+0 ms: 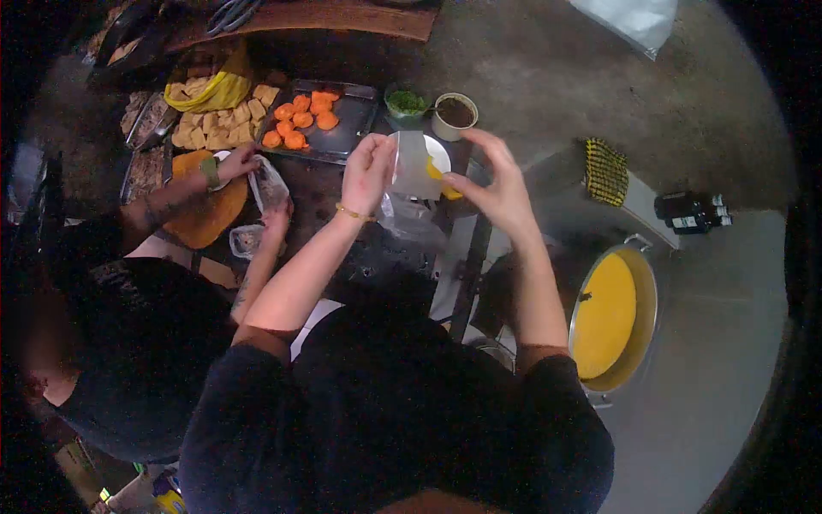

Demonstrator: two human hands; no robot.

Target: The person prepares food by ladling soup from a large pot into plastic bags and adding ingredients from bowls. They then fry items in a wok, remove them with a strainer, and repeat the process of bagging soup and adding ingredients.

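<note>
My left hand [370, 174] pinches a small translucent plastic bag [413, 167] by its left side, holding it up over the table. My right hand [498, 190] is beside the bag, thumb and fingers spread apart, with the thumb tip close to a yellow item [450, 190] that shows at the bag's right edge. Behind the bag is a white bowl [439, 152], partly hidden. Below my hands lies more clear plastic [409, 216] on the dark table.
At left, a co-worker's hands [274, 218] hold another clear bag [269, 184]. Orange pieces [295, 120] sit on a metal tray [355, 128], near tan blocks [218, 128]. Chopped greens [406, 103] and a dark-filled tub [456, 117] stand behind. A large pot [646, 317] holds yellow contents at right.
</note>
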